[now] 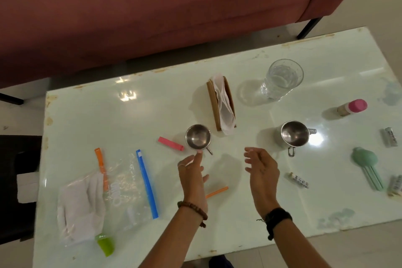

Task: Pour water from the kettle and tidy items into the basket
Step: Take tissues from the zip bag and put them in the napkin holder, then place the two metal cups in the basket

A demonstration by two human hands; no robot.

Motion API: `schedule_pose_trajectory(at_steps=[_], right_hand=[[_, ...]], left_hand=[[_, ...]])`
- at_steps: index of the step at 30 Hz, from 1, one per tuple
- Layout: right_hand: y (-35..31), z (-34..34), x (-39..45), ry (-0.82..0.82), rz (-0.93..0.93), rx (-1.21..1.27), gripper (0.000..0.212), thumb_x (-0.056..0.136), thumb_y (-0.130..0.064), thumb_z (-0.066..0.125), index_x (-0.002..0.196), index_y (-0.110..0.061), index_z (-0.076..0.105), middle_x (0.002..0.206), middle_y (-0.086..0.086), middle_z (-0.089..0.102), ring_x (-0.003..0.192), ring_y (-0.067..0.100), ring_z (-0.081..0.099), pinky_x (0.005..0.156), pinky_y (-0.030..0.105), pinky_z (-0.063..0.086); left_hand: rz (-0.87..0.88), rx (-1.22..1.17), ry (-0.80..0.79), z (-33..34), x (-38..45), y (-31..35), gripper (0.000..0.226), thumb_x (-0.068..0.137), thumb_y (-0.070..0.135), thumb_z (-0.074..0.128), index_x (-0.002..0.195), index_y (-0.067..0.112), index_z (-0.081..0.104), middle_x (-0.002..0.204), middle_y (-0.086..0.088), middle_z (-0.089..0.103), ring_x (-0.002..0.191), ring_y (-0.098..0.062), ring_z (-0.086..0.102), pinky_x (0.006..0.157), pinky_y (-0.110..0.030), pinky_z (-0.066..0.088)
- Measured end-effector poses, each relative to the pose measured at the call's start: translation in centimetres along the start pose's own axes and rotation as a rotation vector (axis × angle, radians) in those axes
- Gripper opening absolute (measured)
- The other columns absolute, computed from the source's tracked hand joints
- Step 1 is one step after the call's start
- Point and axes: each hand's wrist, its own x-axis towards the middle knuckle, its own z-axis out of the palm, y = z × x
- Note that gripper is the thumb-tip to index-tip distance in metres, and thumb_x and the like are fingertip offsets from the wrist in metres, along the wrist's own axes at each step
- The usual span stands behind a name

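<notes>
Both hands over the glossy white desk [217, 213], nothing held.
I see left hand [192, 177] w/ fingers apart, one fingertip touching small steel cup [198, 137]; right hand [262, 169] fingers spread, empty, near bigger steel mug [294, 134]. Clear glass of water [281, 78] stands far side, beside brown napkin holder [220, 105]. No kettle or basket in view.

Bare table [228, 220] lies open between the hands; two steel cups [198, 137] [294, 134] and a napkin holder [220, 104] block beyond.
</notes>
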Motion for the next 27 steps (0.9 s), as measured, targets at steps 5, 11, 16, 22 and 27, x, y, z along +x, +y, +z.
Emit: schedule_pose_trajectory(at_steps=[5, 11, 16, 22, 27], right_hand=[[1.5, -2.0, 0.8, 0.353, 0.271, 0.238, 0.020, 0.099, -0.022, 0.036, 0.094, -0.009, 0.051, 0.097, 0.013, 0.060, 0.089, 0.025, 0.056, 0.070, 0.032, 0.047], [1.0, -3.6, 3.5, 0.404, 0.212, 0.223, 0.026, 0.095, -0.040, 0.042, 0.099, -0.015, 0.046, 0.086, -0.004, 0.056, 0.092, 0.024, 0.057, 0.088, 0.042, 0.048], [0.3, -4.1, 5.5, 0.358, 0.321, 0.214, 0.031, 0.089, -0.036, 0.055, 0.065, -0.015, 0.056, 0.070, -0.004, 0.058, 0.082, 0.022, 0.059, 0.092, 0.047, 0.049], [0.3, -3.0, 3.6, 0.393, 0.281, 0.346, 0.031, 0.088, -0.020, 0.053, 0.058, -0.010, 0.051, 0.065, 0.002, 0.053, 0.080, 0.021, 0.059, 0.076, 0.031, 0.050], [-0.1, 0.4, -2.1, 0.266, 0.122, 0.303, 0.029, 0.089, -0.016, 0.047, 0.065, -0.020, 0.064, 0.061, -0.009, 0.066, 0.078, 0.017, 0.066, 0.072, 0.029, 0.052]], left_hand=[[-0.159, -0.041, -0.084, 2.4, 0.5, -0.9, 0.027, 0.089, 0.038, 0.051, 0.098, 0.012, 0.055, 0.126, -0.011, 0.046, 0.105, -0.024, 0.049, 0.077, -0.038, 0.045], [-0.129, -0.111, -0.015, 3.6, 1.4, -0.7, 0.037, 0.091, 0.033, 0.050, 0.112, 0.002, 0.053, 0.133, -0.016, 0.048, 0.112, -0.027, 0.051, 0.081, -0.039, 0.047], [-0.124, -0.092, -0.097, 3.2, 2.0, -0.6, 0.020, 0.090, 0.026, 0.049, 0.084, 0.008, 0.055, 0.105, -0.009, 0.056, 0.111, -0.026, 0.054, 0.083, -0.037, 0.045], [-0.105, -0.123, -0.154, 2.0, 1.3, -1.7, 0.017, 0.088, 0.024, 0.051, 0.090, 0.010, 0.060, 0.098, -0.007, 0.063, 0.096, -0.021, 0.059, 0.079, -0.032, 0.048], [-0.026, -0.201, -0.120, -2.1, 0.3, -1.7, 0.019, 0.088, 0.024, 0.048, 0.089, 0.016, 0.065, 0.091, -0.006, 0.069, 0.088, -0.018, 0.064, 0.069, -0.030, 0.052]])
